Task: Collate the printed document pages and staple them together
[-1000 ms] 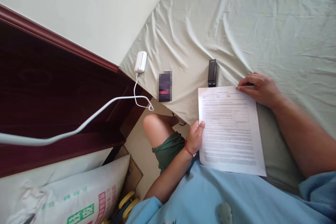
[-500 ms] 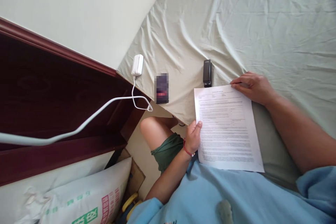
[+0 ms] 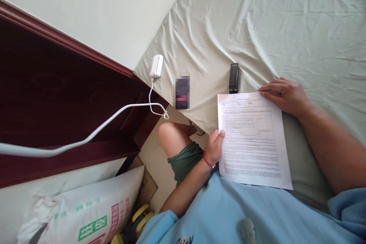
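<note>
White paper (image 3: 251, 145) overlaps the cloth (image 3: 294, 38), its left edge pinched between fingers of the left hand (image 3: 215, 146), its upper right in those of the right hand (image 3: 290, 95), likely to keep it flat. A black stapler (image 3: 233, 77) rests just beyond.

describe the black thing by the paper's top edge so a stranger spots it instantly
On the pale green cloth, find the printed paper, with the left hand at its left edge. Just past the paper's top edge, left of the right hand, lies a black stapler-like object. It is slimmer than the pixelated dark rectangle farther left.
</note>
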`<action>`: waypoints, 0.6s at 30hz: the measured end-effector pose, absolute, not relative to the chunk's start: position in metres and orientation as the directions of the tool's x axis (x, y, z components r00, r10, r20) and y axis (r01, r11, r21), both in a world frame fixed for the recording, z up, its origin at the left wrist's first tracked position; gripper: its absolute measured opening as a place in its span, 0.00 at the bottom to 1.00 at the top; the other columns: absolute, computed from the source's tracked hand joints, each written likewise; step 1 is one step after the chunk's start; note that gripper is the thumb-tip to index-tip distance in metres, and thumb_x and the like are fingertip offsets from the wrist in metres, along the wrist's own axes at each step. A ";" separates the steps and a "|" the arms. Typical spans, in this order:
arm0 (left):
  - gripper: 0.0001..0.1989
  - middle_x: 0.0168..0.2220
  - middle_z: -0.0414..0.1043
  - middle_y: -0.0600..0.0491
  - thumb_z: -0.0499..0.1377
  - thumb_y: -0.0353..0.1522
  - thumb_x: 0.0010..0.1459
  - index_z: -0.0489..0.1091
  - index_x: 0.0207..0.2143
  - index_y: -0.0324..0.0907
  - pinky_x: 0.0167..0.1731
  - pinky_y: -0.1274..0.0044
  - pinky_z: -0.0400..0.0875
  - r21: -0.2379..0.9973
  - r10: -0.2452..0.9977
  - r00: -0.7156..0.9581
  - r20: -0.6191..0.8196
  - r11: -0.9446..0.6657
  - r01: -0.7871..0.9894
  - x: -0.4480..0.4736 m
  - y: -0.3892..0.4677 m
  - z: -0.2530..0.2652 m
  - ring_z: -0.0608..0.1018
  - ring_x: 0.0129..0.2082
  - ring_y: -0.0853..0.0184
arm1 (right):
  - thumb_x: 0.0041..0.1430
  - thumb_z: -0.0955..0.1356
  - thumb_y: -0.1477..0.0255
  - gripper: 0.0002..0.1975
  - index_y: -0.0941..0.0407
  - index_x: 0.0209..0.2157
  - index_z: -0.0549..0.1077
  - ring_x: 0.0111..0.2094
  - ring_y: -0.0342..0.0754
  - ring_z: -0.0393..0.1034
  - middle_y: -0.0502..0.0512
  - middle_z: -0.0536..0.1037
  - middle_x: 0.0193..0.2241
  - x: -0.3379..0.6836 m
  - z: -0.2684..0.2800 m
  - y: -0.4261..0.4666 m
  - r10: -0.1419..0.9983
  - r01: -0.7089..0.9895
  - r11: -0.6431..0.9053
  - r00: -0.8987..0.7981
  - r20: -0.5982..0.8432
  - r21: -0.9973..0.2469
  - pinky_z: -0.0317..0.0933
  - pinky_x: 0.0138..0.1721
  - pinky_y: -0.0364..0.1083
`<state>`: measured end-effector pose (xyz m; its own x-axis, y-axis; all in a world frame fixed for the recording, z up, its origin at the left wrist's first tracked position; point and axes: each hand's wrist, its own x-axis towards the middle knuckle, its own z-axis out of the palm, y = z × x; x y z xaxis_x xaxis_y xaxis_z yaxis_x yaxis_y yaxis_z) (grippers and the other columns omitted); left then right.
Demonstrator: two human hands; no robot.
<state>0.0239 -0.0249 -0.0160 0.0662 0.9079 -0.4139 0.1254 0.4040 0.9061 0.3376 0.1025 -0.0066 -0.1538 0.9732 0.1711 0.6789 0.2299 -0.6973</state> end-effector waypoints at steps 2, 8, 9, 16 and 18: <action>0.30 0.41 0.83 0.48 0.62 0.59 0.67 0.81 0.42 0.40 0.46 0.70 0.74 0.909 0.912 0.063 -0.405 0.395 0.130 0.024 -0.025 -0.016 0.79 0.40 0.60 | 0.67 0.66 0.56 0.17 0.46 0.40 0.86 0.42 0.62 0.76 0.58 0.85 0.37 0.338 -0.008 0.103 0.969 0.680 0.249 -0.165 0.187 -0.689 0.69 0.51 0.61; 0.31 0.40 0.84 0.47 0.63 0.60 0.66 0.82 0.43 0.39 0.44 0.70 0.73 0.922 0.924 0.055 -0.379 0.371 0.108 0.026 -0.024 -0.014 0.80 0.40 0.59 | 0.69 0.66 0.56 0.16 0.46 0.40 0.85 0.42 0.62 0.78 0.57 0.86 0.38 0.343 -0.015 0.106 0.957 0.677 0.289 -0.192 0.216 -0.677 0.70 0.50 0.61; 0.31 0.40 0.84 0.47 0.63 0.60 0.66 0.82 0.43 0.39 0.44 0.70 0.73 0.924 0.925 0.055 -0.375 0.369 0.101 0.026 -0.024 -0.014 0.80 0.40 0.59 | 0.69 0.66 0.56 0.16 0.46 0.40 0.85 0.41 0.62 0.78 0.57 0.86 0.38 0.343 -0.016 0.107 0.955 0.677 0.296 -0.193 0.225 -0.674 0.70 0.50 0.61; 0.31 0.38 0.83 0.48 0.64 0.60 0.65 0.82 0.42 0.39 0.42 0.71 0.73 0.927 0.928 0.053 -0.370 0.365 0.083 0.025 -0.025 -0.019 0.78 0.37 0.61 | 0.70 0.67 0.58 0.14 0.45 0.40 0.86 0.41 0.63 0.77 0.56 0.85 0.37 0.344 -0.018 0.107 0.948 0.669 0.317 -0.206 0.243 -0.672 0.70 0.48 0.61; 0.31 0.37 0.82 0.48 0.63 0.60 0.65 0.82 0.42 0.39 0.41 0.71 0.73 0.928 0.928 0.055 -0.368 0.363 0.081 0.025 -0.025 -0.021 0.78 0.37 0.61 | 0.69 0.67 0.58 0.14 0.45 0.40 0.86 0.41 0.63 0.78 0.56 0.85 0.37 0.344 -0.018 0.107 0.950 0.671 0.312 -0.200 0.241 -0.673 0.70 0.48 0.62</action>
<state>0.0245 -0.0254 -0.0205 0.0551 0.9282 -0.3680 0.0812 0.3632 0.9282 0.3444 0.1068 -0.0182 -0.2002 0.9497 0.2408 0.6706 0.3120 -0.6730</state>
